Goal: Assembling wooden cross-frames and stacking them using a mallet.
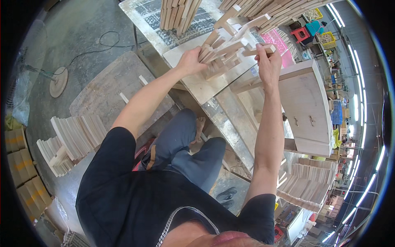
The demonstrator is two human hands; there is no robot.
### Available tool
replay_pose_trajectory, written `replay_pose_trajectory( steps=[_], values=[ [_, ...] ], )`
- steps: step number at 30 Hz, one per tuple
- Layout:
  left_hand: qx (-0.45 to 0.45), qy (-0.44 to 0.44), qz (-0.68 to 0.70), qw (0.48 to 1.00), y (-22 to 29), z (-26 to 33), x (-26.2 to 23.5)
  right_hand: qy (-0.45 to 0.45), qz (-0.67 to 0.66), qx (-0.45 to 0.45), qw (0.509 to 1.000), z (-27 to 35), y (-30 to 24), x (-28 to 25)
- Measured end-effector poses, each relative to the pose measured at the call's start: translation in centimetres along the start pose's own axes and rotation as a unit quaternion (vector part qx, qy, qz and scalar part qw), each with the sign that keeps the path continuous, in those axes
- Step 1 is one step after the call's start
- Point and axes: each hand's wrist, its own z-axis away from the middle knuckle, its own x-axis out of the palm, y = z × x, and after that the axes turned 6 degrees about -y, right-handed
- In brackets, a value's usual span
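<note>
A heap of short pale wooden pieces [231, 48] lies criss-crossed on a light board [201, 88] at the table's edge. At its left side, my left hand [190, 61] is closed against the ends of several pieces, fingertips partly hidden by them. My right hand [269, 68], on the heap's right, pinches one short wooden block [264, 50] between thumb and fingers, raised just above the other pieces.
Tall bundles of wooden strips [177, 15] stand behind the heap. A curved wooden panel [304, 109] stands to the right, with stacked boards [308, 183] below it. More slats [78, 136] sit at the left. A round fan base [58, 82] and a cable lie on the floor.
</note>
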Motion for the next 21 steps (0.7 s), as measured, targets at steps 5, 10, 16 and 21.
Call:
replay_pose_trajectory(
  steps=[5, 10, 16, 21],
  values=[
    [-0.011, 0.018, 0.006, 1.0, -1.9, 1.8, -1.0, -0.051, -0.048, 0.013, 0.998, -0.6, 1.8, 1.1],
    [0.003, 0.009, -0.001, 1.0, -1.6, 2.1, -1.1, -0.063, -0.094, 0.033, 0.993, -2.2, 2.1, 1.0],
    [0.004, -0.01, 0.043, 0.999, -1.9, 2.6, -1.3, -0.104, -0.039, 0.073, 0.991, -2.1, 4.8, 3.2],
    [0.027, -0.025, 0.013, 0.999, -1.3, 3.8, -1.6, -0.171, 0.048, 0.106, 0.978, -1.4, 6.6, 4.4]
  ],
)
